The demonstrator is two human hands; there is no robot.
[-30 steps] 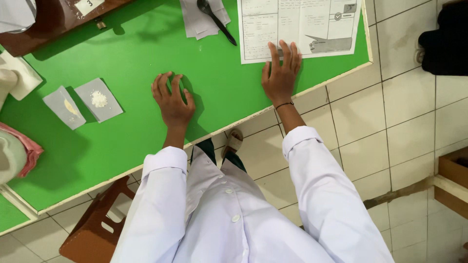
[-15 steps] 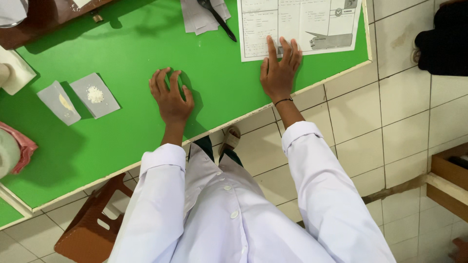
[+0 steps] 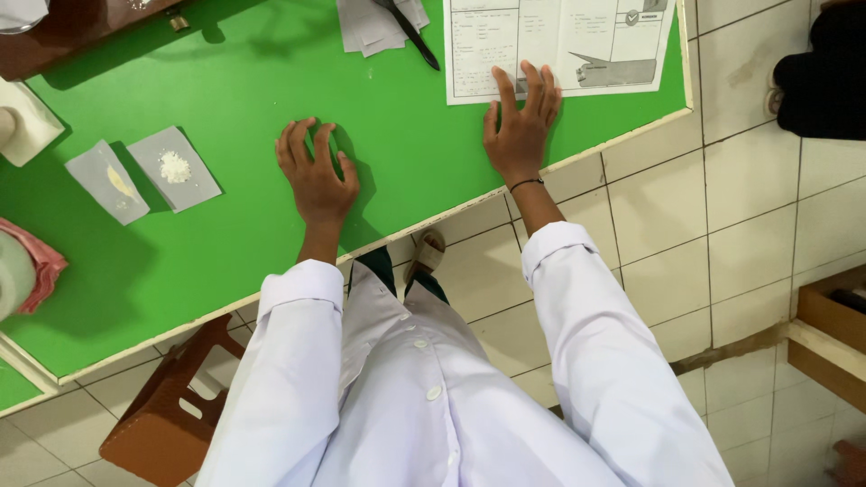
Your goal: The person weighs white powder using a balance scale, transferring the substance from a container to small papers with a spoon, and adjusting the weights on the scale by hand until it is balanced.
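Both my hands rest flat on a green table (image 3: 244, 252). My left hand (image 3: 314, 173) lies palm down with fingers spread, holding nothing. My right hand (image 3: 520, 122) presses its fingertips on the lower edge of a printed white sheet (image 3: 559, 41). Left of my left hand lie two grey paper squares: one (image 3: 174, 168) carries a small heap of white powder, the other (image 3: 108, 181) a pale yellowish smear. I wear a white coat with long sleeves.
A black pen (image 3: 410, 34) lies on folded papers (image 3: 374, 25) at the table's far edge. A dark wooden box (image 3: 81, 32) sits at far left, a pink cloth (image 3: 41, 271) at the left edge. A brown stool (image 3: 167, 419) stands under the table. White floor tiles lie to the right.
The view has shifted slightly, so the table sits a little higher and further left in frame. Both hands stay flat on the table in the same spots.
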